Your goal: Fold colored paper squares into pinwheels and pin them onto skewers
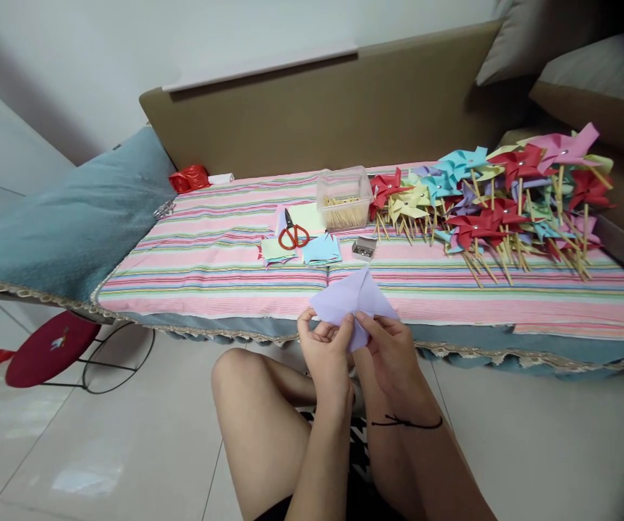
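Above my knees, a square of purple paper (352, 293) is held between both hands with one corner pointing away from me. My left hand (327, 344) pinches its left side, the thumb pressed near the middle. On the right side, my right hand (391, 347) grips the sheet, its thumb close to the other thumb. Crease lines run toward the paper's centre. Just beyond it lie a small open box of metal pins (364, 249), a stack of blue paper pieces (321, 249), and scissors (293, 235) with orange-red handles.
Many paper pinwheels (475, 228) on sticks are heaped at the right of the striped sofa cover (208, 246). A clear plastic box (344, 184) holds wooden sticks. A red plastic bag (190, 179) lies back left. A dark red stool (54, 347) stands on the floor.
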A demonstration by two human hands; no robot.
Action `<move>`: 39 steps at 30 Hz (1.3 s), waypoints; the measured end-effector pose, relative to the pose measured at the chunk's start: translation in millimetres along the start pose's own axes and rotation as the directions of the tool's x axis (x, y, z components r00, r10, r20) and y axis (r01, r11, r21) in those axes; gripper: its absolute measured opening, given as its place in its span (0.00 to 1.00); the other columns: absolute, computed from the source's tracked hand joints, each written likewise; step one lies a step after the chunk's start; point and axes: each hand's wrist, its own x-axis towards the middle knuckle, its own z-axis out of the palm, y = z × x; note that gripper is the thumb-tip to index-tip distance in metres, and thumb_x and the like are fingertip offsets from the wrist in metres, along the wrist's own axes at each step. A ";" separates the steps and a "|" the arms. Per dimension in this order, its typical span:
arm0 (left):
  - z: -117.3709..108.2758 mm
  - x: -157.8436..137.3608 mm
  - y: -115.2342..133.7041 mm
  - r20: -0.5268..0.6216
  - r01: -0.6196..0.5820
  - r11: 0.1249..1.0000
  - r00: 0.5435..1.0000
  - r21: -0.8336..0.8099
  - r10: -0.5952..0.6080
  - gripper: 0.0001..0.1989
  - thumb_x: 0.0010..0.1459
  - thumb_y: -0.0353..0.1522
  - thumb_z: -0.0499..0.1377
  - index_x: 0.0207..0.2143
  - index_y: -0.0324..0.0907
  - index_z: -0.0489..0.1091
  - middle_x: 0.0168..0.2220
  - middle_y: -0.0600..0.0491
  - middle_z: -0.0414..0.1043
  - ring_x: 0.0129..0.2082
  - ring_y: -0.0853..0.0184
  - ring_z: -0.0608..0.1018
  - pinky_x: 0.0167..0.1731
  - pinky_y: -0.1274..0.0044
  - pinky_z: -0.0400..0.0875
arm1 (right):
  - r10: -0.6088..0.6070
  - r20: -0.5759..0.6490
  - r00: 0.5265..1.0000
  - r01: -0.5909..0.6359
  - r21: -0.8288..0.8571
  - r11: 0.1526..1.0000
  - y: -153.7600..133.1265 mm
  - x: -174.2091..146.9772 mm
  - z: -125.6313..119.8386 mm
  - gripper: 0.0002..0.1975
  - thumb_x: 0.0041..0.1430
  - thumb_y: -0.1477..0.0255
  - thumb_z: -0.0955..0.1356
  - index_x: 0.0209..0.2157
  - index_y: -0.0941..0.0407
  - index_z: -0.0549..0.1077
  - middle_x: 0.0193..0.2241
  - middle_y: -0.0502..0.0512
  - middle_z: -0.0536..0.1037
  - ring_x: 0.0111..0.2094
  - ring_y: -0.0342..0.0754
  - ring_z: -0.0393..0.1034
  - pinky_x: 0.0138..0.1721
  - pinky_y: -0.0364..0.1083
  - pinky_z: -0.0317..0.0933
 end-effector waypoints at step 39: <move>-30.7 20.0 15.4 0.241 0.110 0.927 0.948 0.359 -0.206 0.32 0.38 0.32 0.70 0.40 0.46 0.51 0.20 0.59 0.74 0.17 0.68 0.75 0.19 0.81 0.66 | 0.069 0.027 0.997 -0.063 -0.177 0.982 -21.9 -0.1 -25.7 0.38 0.41 0.69 0.76 0.54 0.51 0.59 0.28 0.48 0.79 0.28 0.48 0.73 0.29 0.45 0.65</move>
